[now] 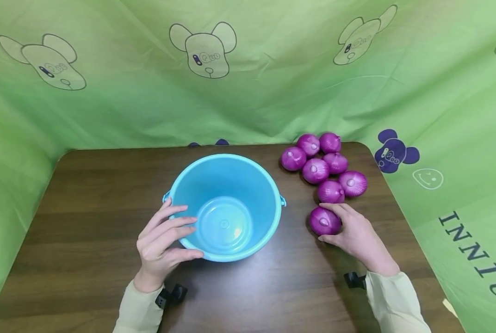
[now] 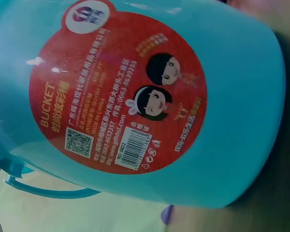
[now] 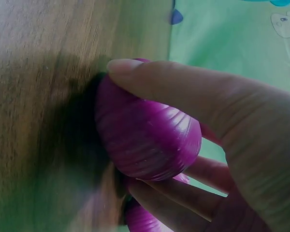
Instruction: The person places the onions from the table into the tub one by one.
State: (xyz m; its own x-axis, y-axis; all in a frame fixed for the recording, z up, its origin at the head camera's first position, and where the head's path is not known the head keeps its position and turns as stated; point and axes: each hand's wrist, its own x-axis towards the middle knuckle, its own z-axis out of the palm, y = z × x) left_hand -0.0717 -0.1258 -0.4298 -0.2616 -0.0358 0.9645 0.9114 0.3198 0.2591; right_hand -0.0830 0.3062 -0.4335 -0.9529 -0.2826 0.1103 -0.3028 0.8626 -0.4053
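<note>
Holding one purple onion (image 1: 324, 223) in right hand (image 1: 358, 240): thumb on near side, fingers on far side, closed down to onion's width. Located on right half of bench (image 1: 85, 208), to the right of blue bucket (image 1: 231, 178). Resting on the wood or slightly lifted, cannot tell which. In right wrist view, thumb across one side, fingers along the opposite side, a second onion partly visible past the fingers.

Left hand (image 1: 160, 240) at left-near edge of bucket. Fingers spread, only slightly bent, crossing rim with tips over the bucket's mouth; thumb out along near rim. Firmness of contact: cannot tell.

Bucket upright near mid-bench. Seen close in left wrist view: red label (image 2: 121, 96) on the wall with text, barcode (image 2: 133, 148) and two cartoon children; blue handle (image 2: 53, 192) curving along lower left.

Seven more onions (image 1: 316, 170) bunched toward far right corner, nearest one just beyond held onion. Green cloth (image 1: 127, 106) with cartoon animal heads behind bench and along right side. Pale sleeves (image 1: 141, 310) on both arms, dark devices (image 1: 179, 293) at both wrists.
</note>
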